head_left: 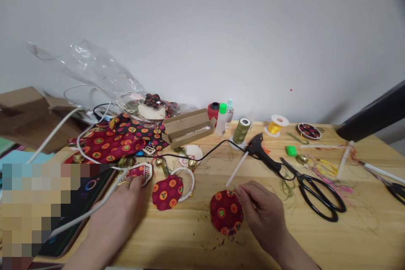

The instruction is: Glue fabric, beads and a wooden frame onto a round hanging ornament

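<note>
The round red cloth disc (225, 212) lies on the tabletop (177, 240), right at the fingertips of the right hand (264, 211), which comes in from the disc's right side. That hand's thumb and forefinger are pinched together on the disc's far right edge, the other fingers curled in. The disc has no long axis to speak of—it looks about as wide as it is deep. The left hand (122, 202) is well apart, to the disc's left, its bent fingers touching a white-edged patch (146, 173); whether they grip it, I cannot tell. Between this hand and the disc lies a wavy-edged cloth piece (167, 193), overlapping a white ring (190, 181). Beyond the disc—and to its right—lies the glue gun (264, 155), with scissors (318, 196) farther right.
</note>
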Available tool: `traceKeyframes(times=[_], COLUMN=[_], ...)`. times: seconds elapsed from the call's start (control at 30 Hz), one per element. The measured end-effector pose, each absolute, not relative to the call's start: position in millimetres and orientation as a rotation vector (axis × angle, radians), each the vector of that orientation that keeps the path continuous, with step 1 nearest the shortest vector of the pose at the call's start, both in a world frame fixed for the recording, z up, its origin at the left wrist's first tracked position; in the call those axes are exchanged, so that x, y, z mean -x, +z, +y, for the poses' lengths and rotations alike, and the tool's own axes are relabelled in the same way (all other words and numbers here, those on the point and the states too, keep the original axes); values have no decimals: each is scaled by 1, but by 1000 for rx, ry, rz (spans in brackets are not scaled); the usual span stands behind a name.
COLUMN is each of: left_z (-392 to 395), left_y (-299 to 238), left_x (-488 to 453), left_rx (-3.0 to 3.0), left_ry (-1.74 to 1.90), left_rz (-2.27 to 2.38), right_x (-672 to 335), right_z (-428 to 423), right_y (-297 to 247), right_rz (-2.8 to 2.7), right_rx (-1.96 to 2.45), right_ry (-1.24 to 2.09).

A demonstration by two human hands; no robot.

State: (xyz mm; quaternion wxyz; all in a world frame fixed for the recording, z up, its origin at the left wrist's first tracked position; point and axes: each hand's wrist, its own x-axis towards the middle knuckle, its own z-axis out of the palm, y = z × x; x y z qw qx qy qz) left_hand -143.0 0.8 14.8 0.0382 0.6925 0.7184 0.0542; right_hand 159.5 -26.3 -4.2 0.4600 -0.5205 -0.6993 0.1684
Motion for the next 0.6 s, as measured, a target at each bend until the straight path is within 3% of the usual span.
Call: traceKeyframes(times=[0.13,0.6], left_z=[6,63], left_y=[23,25], left_x=[134,97], left_rx=[-2308,-2154], left_ry=[-146,181], left_rz=[2221,2430], right_x=[-158,-159], right_z=[-27,-28], right_y=[-3,-3], right_rz=[-1727,-1736], right_rx=[1253,1236], right_ry=[399,398])
